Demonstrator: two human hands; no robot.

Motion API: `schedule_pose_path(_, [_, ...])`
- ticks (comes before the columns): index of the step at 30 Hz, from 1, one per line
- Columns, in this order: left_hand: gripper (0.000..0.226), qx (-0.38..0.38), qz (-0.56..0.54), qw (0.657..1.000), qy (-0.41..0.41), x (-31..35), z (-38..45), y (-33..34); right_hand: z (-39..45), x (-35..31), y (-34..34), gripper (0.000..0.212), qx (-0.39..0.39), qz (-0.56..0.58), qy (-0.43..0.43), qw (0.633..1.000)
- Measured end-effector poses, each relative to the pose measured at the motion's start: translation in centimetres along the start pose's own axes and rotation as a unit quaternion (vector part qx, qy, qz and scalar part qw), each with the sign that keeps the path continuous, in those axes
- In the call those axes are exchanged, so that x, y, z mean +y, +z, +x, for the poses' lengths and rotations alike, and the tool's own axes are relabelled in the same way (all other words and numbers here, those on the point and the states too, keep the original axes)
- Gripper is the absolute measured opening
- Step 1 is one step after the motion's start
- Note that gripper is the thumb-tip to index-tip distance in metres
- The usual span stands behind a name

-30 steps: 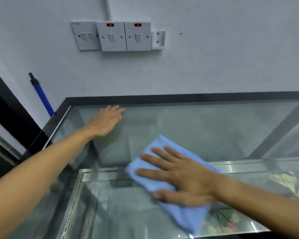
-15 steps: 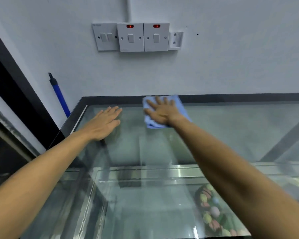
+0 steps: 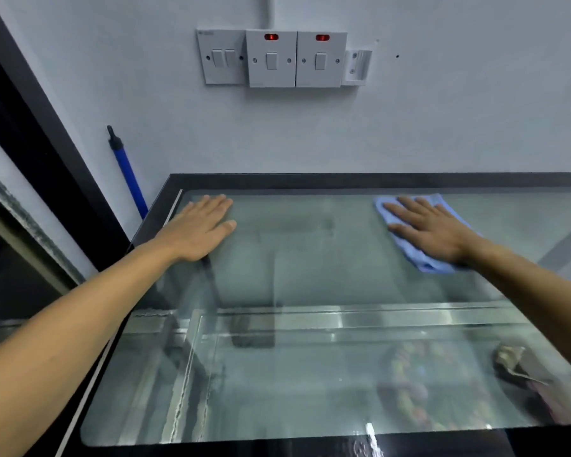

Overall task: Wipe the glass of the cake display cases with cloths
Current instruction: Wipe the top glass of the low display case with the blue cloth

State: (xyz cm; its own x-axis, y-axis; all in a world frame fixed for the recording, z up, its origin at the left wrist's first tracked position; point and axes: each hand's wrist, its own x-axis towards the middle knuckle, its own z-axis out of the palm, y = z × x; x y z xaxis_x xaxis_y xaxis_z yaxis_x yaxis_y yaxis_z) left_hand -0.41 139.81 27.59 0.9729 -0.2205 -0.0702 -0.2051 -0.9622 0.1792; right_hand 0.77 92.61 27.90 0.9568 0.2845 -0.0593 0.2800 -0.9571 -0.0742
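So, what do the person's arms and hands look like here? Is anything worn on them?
Both forearms are bare from the picture's edge to the wrist: no sleeves are visible. The left hand and the right hand have no gloves, and I can see no rings, watch or bracelet on either. The fingernails look short and unpainted.

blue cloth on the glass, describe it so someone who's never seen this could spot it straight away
Start at the big glass top of the display case below the wall switches. Along its far edge, toward the right, the right hand lies flat with fingers spread on the blue cloth. It is the only soft, light blue thing on the glass; the left hand rests on bare glass.
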Motion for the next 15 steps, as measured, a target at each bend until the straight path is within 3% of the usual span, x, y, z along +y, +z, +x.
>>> schedule_pose_path(1, [0.066, 0.001, 0.001, 1.000, -0.001, -0.1, 0.0, 0.1, 3.1, -0.5, 0.0, 0.093, 0.014, 0.003, 0.040, 0.999])
schedule_pose_path(3, [0.065, 0.004, -0.017, 1.000, -0.007, -0.2, 0.0, 0.3, 7.9, -4.7, -0.3, 0.076, 0.017, 0.014, 0.109, 0.994])
schedule_pose_path(5, [0.060, 0.011, -0.044, 0.999, -0.021, -0.3, 0.2, 0.5, 10.8, -11.2, -0.2, 0.068, 0.012, 0.036, 0.098, 0.994])
schedule_pose_path(8, [0.058, 0.015, -0.057, 0.998, -0.033, -0.7, 0.7, 0.3, 9.0, -21.5, 1.1, 0.067, -0.012, 0.040, -0.030, 0.999])
schedule_pose_path(10, [0.062, 0.003, -0.029, 0.999, -0.024, -0.9, 0.8, 0.1, 3.8, -25.0, 2.1, 0.069, -0.006, 0.018, -0.129, 0.991])
schedule_pose_path(13, [0.064, -0.013, 0.037, 0.999, -0.001, -0.8, 0.7, 0.1, -9.3, -23.9, 2.8, 0.070, 0.014, -0.002, -0.293, 0.956])
schedule_pose_path(15, [0.076, -0.018, 0.034, 0.999, 0.003, -0.7, 0.0, 0.2, -14.1, -18.3, 2.6, 0.065, 0.014, 0.005, -0.324, 0.946])
